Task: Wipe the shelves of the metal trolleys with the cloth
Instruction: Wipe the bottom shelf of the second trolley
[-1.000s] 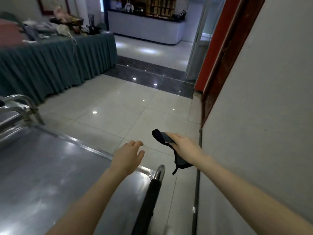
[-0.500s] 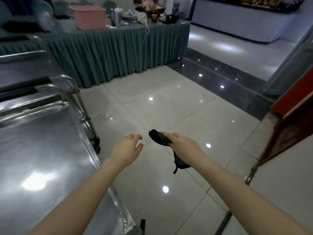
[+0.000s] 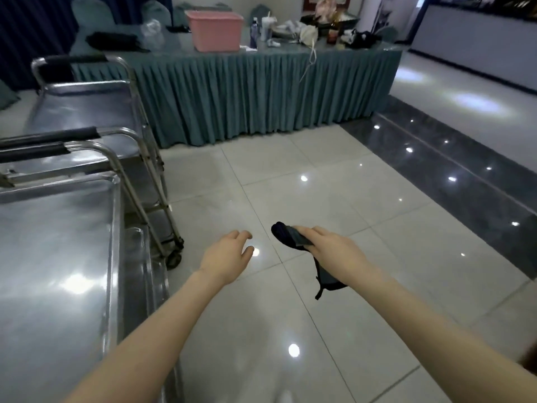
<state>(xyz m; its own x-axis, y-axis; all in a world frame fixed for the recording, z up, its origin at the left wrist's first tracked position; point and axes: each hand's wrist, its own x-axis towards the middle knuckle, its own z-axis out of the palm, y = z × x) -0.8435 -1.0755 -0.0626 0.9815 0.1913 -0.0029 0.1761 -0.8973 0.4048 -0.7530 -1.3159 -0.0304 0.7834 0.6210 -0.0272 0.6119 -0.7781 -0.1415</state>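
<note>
Head view: right hand [image 3: 334, 251] grips cloth [image 3: 286, 235]; left hand [image 3: 226, 257] empty (fingers relaxed).

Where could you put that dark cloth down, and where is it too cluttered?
The nearest shiny steel trolley's top shelf is bare inside its raised rim, left of the left hand. The farther steel trolley's top shelf, beyond the black-padded handles, is bare too. The long teal-skirted table is crowded: pink plastic tub, bottles, bags.
</note>
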